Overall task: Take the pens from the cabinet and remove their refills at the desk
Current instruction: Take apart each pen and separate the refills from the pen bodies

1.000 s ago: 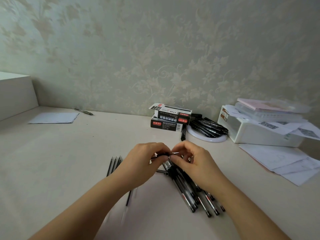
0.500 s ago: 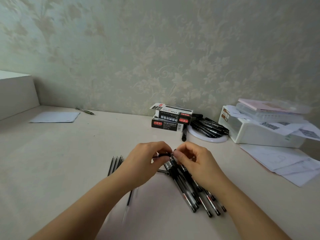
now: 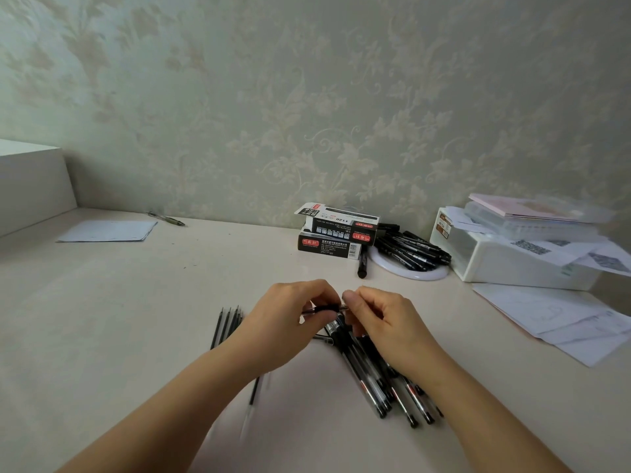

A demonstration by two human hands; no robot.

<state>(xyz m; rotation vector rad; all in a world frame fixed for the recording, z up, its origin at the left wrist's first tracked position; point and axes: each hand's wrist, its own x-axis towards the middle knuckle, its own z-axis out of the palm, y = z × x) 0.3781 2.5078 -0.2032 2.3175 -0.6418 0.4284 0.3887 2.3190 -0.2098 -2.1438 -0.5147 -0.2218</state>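
Note:
Both hands meet over the middle of the desk (image 3: 136,319) on one black pen (image 3: 326,308) held level. My left hand (image 3: 286,322) grips its barrel, and my right hand (image 3: 382,322) pinches its right end between thumb and fingers. Beneath my right hand lies a pile of several clear pens with black caps (image 3: 379,380). Several thin black refills (image 3: 227,324) lie side by side to the left of my left hand, partly hidden by my wrist.
Two stacked pen boxes (image 3: 336,235) stand at the back, next to a white round dish holding black pens (image 3: 415,256). A white storage box (image 3: 512,261) and loose papers (image 3: 563,319) fill the right. A paper sheet (image 3: 109,231), a lone pen (image 3: 167,219) and a white ledge (image 3: 30,182) lie at left.
My hands have lifted slightly and the pen between them now lies level, with my right fingers shifted onto its right end.

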